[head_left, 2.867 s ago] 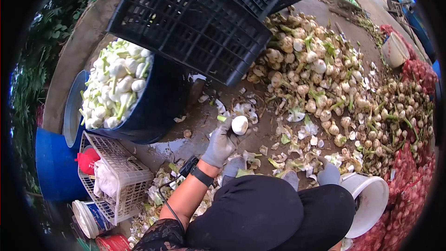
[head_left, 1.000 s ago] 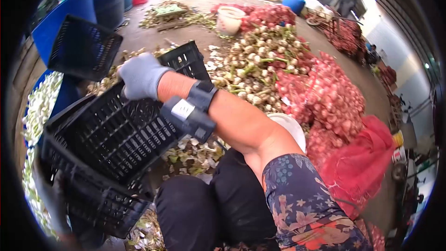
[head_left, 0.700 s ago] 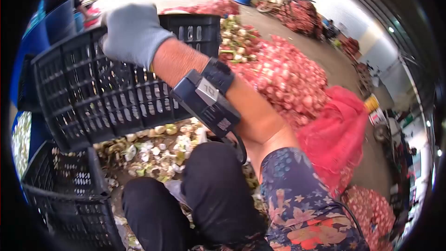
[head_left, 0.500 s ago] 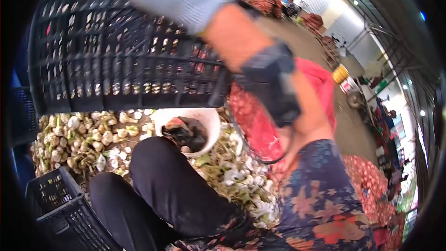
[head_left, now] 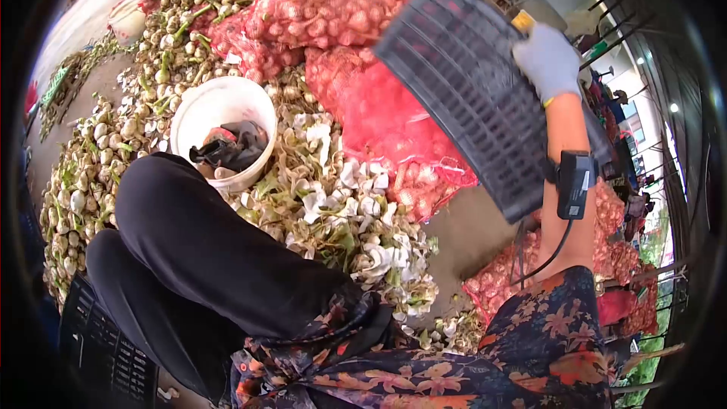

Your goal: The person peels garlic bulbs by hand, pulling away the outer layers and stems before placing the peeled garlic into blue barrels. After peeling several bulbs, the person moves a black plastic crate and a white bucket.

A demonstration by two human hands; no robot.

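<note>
My right hand, in a pale glove, is closed on the edge of a black plastic crate. The crate is tilted and held up at the right, with its slatted grid facing me. Below and left of it lies a red mesh bag. A white bucket stands in front of my knees, holding a dark crumpled cloth-like item. My left hand is out of view.
Garlic bulbs with stems are heaped at the left. Peeled skins and leaves cover the floor before me. Full red mesh sacks lie behind the bucket, with another sack at the right. A second black crate sits beside my legs.
The crate has swung from the left, above the bucket, across to the right in my right hand. My view has shifted, and the bucket and garlic heap now show fully.
</note>
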